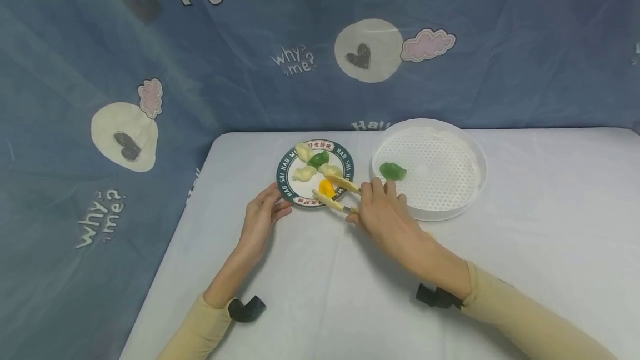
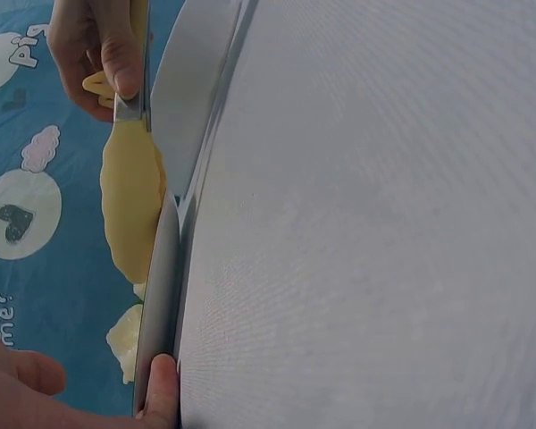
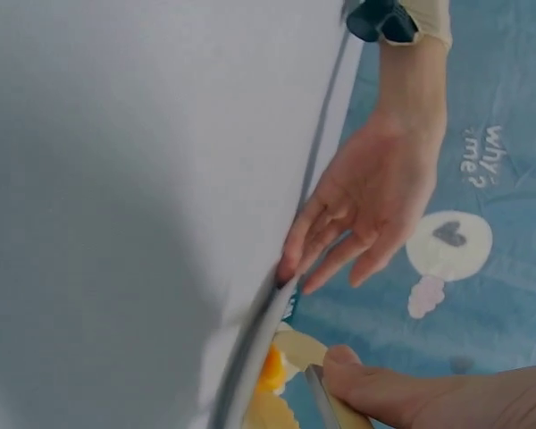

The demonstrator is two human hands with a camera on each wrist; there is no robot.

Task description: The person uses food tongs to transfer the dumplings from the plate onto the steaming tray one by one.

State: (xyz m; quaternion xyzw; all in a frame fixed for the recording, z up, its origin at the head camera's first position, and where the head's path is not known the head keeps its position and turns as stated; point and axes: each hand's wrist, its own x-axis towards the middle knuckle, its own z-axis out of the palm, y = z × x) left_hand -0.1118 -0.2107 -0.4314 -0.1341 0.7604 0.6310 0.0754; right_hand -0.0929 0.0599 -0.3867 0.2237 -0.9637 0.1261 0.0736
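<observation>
My right hand [image 1: 387, 218] grips a pair of tongs [image 1: 327, 200] with pale yellow scalloped ends. Between those ends sits an orange toy dumpling [image 1: 326, 188], low over the near right part of a green-rimmed plate [image 1: 286, 189]. Also on the plate are several dumplings: a green one [image 1: 319, 159] and cream ones, such as a cream dumpling [image 1: 304, 174] at the left. My left hand [image 1: 260, 218] touches the plate's near left rim with loosely extended fingers. In the left wrist view, one fingertip [image 2: 163, 380] lies against the rim.
Right of the plate stands a round white steamer tray [image 1: 477, 182] with a perforated base. A green dumpling [image 1: 392, 171] lies at its left side. A white cloth [image 1: 300, 293] covers the table, and a blue printed curtain [image 1: 280, 21] hangs behind and to the left.
</observation>
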